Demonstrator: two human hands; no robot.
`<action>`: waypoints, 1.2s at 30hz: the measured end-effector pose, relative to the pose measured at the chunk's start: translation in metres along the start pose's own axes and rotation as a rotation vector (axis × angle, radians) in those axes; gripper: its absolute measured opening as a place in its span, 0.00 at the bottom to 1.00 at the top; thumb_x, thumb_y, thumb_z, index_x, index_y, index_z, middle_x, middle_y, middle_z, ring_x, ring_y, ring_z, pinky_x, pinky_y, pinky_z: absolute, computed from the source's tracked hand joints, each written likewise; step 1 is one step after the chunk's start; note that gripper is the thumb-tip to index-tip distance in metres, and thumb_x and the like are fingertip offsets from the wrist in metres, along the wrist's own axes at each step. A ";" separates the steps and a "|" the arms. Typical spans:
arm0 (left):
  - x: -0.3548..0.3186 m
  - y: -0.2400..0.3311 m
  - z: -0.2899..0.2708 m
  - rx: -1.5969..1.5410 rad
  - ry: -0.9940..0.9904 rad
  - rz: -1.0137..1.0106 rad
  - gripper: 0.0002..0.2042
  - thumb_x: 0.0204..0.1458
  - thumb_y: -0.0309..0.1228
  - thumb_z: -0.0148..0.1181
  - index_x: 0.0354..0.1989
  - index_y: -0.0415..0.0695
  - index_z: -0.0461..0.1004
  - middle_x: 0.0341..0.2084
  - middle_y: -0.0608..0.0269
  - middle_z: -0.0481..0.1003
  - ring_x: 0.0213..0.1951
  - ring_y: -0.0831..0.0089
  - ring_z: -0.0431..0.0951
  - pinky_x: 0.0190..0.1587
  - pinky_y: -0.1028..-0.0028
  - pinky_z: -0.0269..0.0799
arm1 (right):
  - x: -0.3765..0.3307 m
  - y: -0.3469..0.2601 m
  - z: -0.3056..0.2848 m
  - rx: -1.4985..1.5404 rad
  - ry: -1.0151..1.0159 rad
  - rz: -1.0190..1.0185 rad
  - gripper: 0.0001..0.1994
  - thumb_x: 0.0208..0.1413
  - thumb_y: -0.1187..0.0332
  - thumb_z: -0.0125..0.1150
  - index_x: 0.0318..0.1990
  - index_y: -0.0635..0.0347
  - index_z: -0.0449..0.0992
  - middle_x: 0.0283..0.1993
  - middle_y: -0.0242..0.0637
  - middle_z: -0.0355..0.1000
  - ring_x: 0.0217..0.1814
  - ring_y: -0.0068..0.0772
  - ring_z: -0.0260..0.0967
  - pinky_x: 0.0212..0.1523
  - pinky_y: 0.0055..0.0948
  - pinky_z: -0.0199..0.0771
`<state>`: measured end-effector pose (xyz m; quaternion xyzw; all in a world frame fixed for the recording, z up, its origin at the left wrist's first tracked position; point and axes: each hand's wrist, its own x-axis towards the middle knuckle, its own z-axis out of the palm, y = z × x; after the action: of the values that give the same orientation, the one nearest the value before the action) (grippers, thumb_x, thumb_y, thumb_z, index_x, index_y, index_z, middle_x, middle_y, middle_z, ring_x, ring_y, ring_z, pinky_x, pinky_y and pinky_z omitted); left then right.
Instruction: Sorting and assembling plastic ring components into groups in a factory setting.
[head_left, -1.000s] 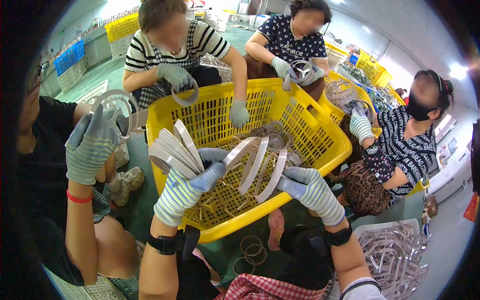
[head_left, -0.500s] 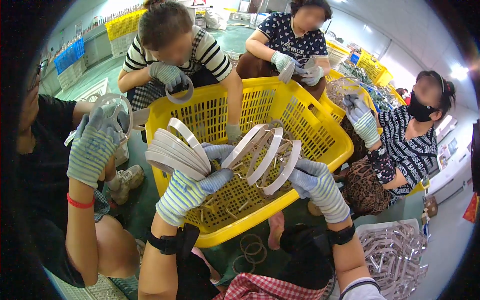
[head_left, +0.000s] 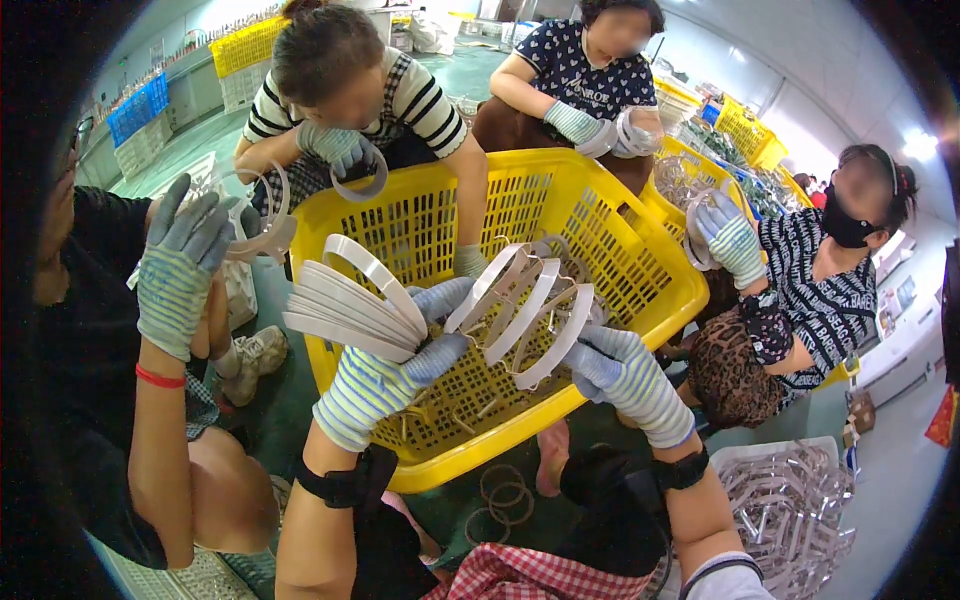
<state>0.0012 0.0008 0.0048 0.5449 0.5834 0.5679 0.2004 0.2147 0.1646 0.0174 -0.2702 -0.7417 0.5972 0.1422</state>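
Note:
My left hand (head_left: 385, 385), in a striped knitted glove with grey-blue fingers, is closed around a fanned stack of whitish rings (head_left: 345, 305). Its fingertips reach the left end of a row of similar rings (head_left: 525, 310), which are joined by thin, short links. At the row's right end, my gloved right hand (head_left: 625, 375) pinches the nearest ring between thumb and fingers. Both hands are over the front of a yellow slotted basket (head_left: 480, 465). More rings and small loose pieces lie inside it, partly hidden behind the row.
Co-workers sit around the basket. One gloved hand (head_left: 468, 262) reaches into it from the far side; another glove (head_left: 185, 270) is close at left. A bin of pale strips (head_left: 785, 520) stands at lower right. Several thin rings (head_left: 507, 495) lie on the floor.
My right hand has shifted slightly left, drawing the joined rings closer together. The left co-worker's rings have dropped lower; the right co-worker's hand now shows rings.

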 end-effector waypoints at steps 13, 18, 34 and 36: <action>0.002 -0.002 0.005 -0.119 0.155 0.011 0.29 0.46 0.34 0.66 0.57 0.38 0.65 0.49 0.57 0.71 0.50 0.69 0.69 0.55 0.70 0.63 | 0.015 0.022 0.007 -0.096 0.237 -0.400 0.17 0.56 0.57 0.57 0.41 0.64 0.73 0.22 0.29 0.67 0.21 0.17 0.62 0.23 0.17 0.61; 0.002 -0.004 0.011 -0.232 0.194 -0.035 0.34 0.40 0.30 0.72 0.57 0.39 0.64 0.49 0.58 0.70 0.52 0.69 0.67 0.56 0.69 0.63 | 0.004 0.014 0.002 0.221 -0.059 -0.022 0.17 0.58 0.52 0.54 0.37 0.60 0.72 0.20 0.28 0.64 0.17 0.16 0.57 0.19 0.16 0.55; -0.001 -0.008 0.016 -0.021 0.242 -0.043 0.28 0.45 0.34 0.66 0.55 0.36 0.66 0.45 0.57 0.72 0.47 0.70 0.70 0.52 0.70 0.66 | 0.009 0.017 0.002 0.199 -0.133 -0.021 0.17 0.60 0.53 0.52 0.37 0.61 0.71 0.20 0.25 0.62 0.18 0.14 0.53 0.19 0.16 0.52; -0.002 -0.010 0.016 -0.053 0.282 -0.068 0.25 0.47 0.33 0.64 0.54 0.36 0.67 0.43 0.57 0.73 0.44 0.70 0.72 0.50 0.71 0.68 | 0.009 0.016 0.003 0.189 -0.135 -0.035 0.18 0.60 0.53 0.52 0.37 0.61 0.71 0.20 0.25 0.62 0.18 0.14 0.54 0.19 0.16 0.52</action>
<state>0.0117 0.0085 -0.0099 0.4338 0.6087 0.6471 0.1500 0.2100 0.1698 0.0001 -0.2016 -0.6947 0.6786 0.1272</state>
